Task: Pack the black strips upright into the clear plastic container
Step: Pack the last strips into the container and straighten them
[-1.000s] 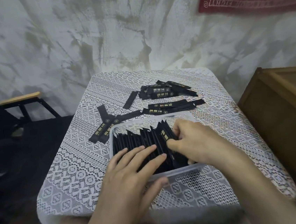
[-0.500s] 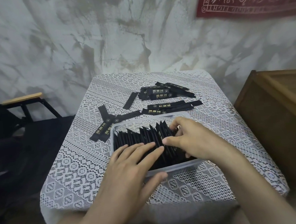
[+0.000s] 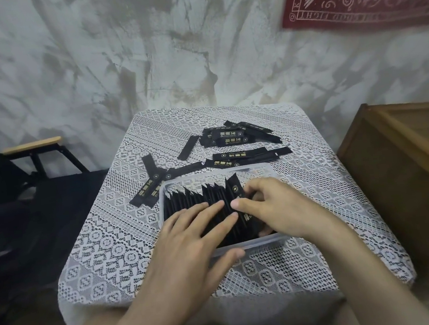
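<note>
Both your hands are over the clear container point(image 3: 256, 244), which sits on the lace tablecloth point(image 3: 110, 239). Your left hand point(image 3: 190, 244) lies flat, fingers straight, pressing the tops of the upright black strips point(image 3: 198, 197) inside; your right hand point(image 3: 279, 208) is curled, pinching the rightmost ones. Loose strips point(image 3: 232, 137) lie flat beyond the container

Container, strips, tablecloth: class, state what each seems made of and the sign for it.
Container: likely translucent plastic, its cloudy wall shows dark contents through. Strips: perhaps matte black foil or paper, with gold print; uncertain. Tablecloth: white lace fabric, open patterned holes.
</note>
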